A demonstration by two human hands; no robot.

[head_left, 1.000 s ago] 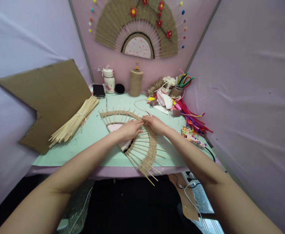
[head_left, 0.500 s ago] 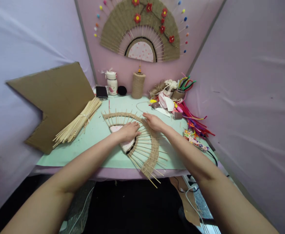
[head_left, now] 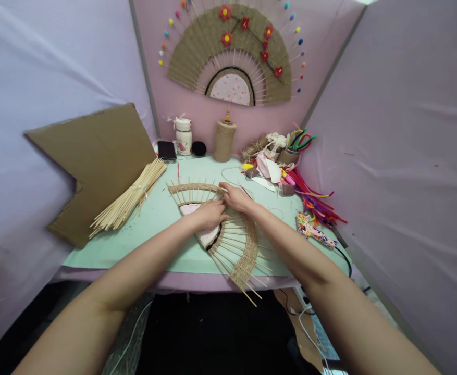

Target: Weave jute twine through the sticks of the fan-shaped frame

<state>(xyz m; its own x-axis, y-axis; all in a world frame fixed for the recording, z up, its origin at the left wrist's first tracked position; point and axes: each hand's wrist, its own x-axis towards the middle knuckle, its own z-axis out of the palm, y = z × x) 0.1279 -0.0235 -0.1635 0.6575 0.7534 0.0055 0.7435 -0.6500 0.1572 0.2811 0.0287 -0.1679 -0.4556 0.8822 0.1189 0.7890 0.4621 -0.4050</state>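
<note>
A half-round fan [head_left: 247, 255] of thin sticks, with a band of twine woven through them, lies flat on the table. Its pale pink-spotted centre [head_left: 191, 208] is edged in black. My left hand [head_left: 210, 214] rests on this centre, thumb apart and fingers stretched over the sticks. My right hand [head_left: 236, 198] is on the woven band at the upper side, fingers bent close to the left fingertips. What the right fingers pinch is hidden. A thin red piece [head_left: 247, 192] shows just beyond that hand, and a loose strand of twine curves behind it.
A bundle of sticks [head_left: 130, 198] lies left beside cardboard [head_left: 95, 156]. At the back stand a white bottle [head_left: 183, 138] and a twine spool [head_left: 224, 141]. Craft scraps, pipe cleaners [head_left: 318, 198] and a flower-patterned corded tool [head_left: 316, 232] lie right. A finished fan [head_left: 185, 57] hangs above.
My right hand has shifted left along the band, closer to my left hand, and its fingers are more bent. The red piece now shows. The view has tilted slightly.
</note>
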